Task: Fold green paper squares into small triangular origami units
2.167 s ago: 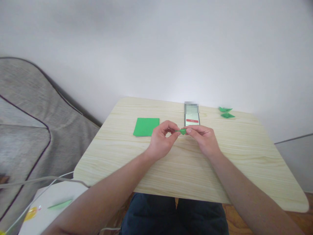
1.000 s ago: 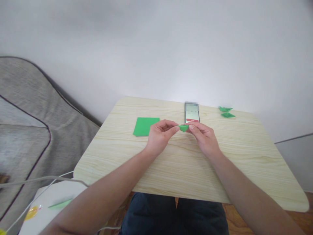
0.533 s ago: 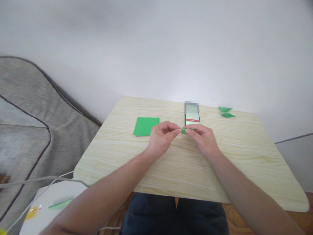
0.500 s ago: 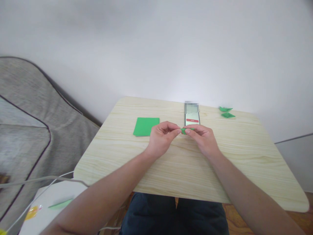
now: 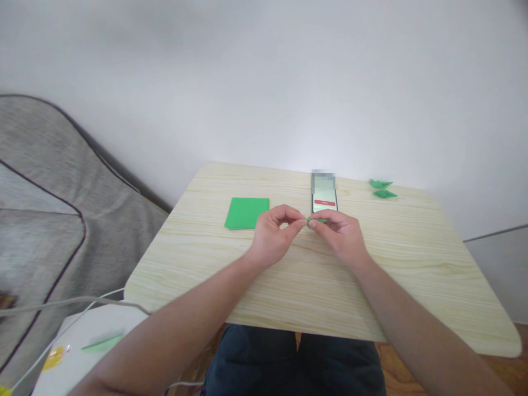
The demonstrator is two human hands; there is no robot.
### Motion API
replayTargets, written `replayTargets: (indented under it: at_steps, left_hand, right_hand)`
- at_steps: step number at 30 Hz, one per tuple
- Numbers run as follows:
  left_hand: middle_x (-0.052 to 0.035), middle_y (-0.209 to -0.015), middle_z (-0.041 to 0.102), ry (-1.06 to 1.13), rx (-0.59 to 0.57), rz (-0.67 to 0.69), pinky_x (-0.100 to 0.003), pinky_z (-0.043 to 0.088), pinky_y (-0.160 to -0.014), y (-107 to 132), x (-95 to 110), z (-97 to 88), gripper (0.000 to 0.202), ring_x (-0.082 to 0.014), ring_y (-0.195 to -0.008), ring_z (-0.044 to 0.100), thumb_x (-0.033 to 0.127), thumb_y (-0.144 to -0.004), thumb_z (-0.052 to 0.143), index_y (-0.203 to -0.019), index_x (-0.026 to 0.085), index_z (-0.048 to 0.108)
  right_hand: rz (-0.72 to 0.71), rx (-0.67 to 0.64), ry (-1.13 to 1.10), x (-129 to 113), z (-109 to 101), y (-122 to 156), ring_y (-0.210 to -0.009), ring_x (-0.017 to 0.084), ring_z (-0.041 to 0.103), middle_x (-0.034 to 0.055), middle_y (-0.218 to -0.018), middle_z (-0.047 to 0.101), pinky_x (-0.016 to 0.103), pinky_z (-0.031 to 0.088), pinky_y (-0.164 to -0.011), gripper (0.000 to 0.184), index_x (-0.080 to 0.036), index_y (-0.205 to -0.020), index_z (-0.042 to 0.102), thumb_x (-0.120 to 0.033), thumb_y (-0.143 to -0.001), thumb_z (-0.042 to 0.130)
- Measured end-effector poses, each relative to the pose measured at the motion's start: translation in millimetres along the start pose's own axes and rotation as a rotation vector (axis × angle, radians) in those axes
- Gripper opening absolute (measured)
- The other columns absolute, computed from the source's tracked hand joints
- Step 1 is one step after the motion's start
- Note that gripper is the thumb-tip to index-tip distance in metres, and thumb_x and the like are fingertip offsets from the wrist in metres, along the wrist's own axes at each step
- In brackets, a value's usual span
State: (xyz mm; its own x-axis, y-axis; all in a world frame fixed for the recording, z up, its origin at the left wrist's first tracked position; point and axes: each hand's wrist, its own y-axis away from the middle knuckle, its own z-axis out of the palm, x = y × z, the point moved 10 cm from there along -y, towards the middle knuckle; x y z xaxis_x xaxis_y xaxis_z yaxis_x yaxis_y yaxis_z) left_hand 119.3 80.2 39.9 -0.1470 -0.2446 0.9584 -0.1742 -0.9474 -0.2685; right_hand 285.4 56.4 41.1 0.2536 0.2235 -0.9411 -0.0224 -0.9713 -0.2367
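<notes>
Between my two hands is a small piece of folded green paper (image 5: 322,220), mostly covered by fingers. My left hand (image 5: 275,231) pinches its left end with thumb and forefinger. The thumb and fingers of my right hand (image 5: 341,231) close on it from the other side, the fingertips almost meeting. A stack of square green paper (image 5: 246,213) lies on the table just left of my left hand. Two folded green paper boats (image 5: 385,194) rest at the back right.
A phone (image 5: 324,201) with a lit screen lies right behind my hands on the wood-grain table (image 5: 412,264). The wall rises behind. To the left are a grey cloth-covered seat (image 5: 111,236), white cables (image 5: 82,300) and a white surface with a green paper piece (image 5: 103,344).
My right thumb has slid slightly left along the folded paper, closer to my left fingertips, so less of the green shows. My left hand has barely moved.
</notes>
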Motion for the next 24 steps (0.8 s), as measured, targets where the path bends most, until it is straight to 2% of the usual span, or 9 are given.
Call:
replayTargets:
  at_steps: [7, 13, 19, 24]
  left_hand:
    - [-0.0033, -0.08, 0.071, -0.089, -0.017, 0.014, -0.029, 0.05, -0.073, 1, -1, 0.0, 0.011, -0.015, -0.075, 0.063, 0.025, -0.082, 0.078, -0.081, 0.017, 0.071]
    - [-0.0031, -0.08, 0.071, -0.09, -0.03, 0.005, -0.028, 0.05, -0.072, 0, -1, -0.7, 0.012, -0.0145, -0.075, 0.063, 0.027, -0.083, 0.078, -0.083, 0.017, 0.072]
    - [-0.0037, -0.081, 0.072, -0.025, 0.043, -0.036, -0.029, 0.051, -0.072, -3, -1, -10.0, 0.016, -0.0151, -0.075, 0.064, 0.03, -0.079, 0.081, -0.086, 0.017, 0.074]
    - [-0.0035, -0.084, 0.072, -0.1, 0.012, -0.004, -0.029, 0.049, -0.074, -4, 2, -8.4, 0.021, -0.0158, -0.077, 0.065, 0.035, -0.082, 0.079, -0.093, 0.018, 0.073]
  right_hand:
    - [-0.004, -0.049, 0.099, 2, 2, 0, -0.083, 0.02, 0.07, 0.0024, -0.089, 0.078, 0.034, 0.052, -0.079, 0.017, -0.024, -0.092, 0.079, -0.04, -0.087, 0.076]
    - [0.054, -0.09, 0.042, 9, 5, 0, -0.078, 0.02, 0.069, 0.0025, -0.086, 0.078, 0.033, 0.051, -0.074, 0.021, -0.025, -0.091, 0.08, -0.045, -0.086, 0.077]
    - [0.063, -0.158, 0.134, 5, 13, 2, -0.081, 0.02, 0.069, 0.0021, -0.089, 0.079, 0.033, 0.051, -0.075, 0.022, -0.025, -0.092, 0.08, -0.044, -0.092, 0.069]
    - [0.074, -0.115, 0.042, 7, 8, -1, -0.078, 0.018, 0.068, 0.0024, -0.083, 0.077, 0.031, 0.05, -0.074, 0.022, -0.022, -0.087, 0.077, -0.043, -0.091, 0.072]
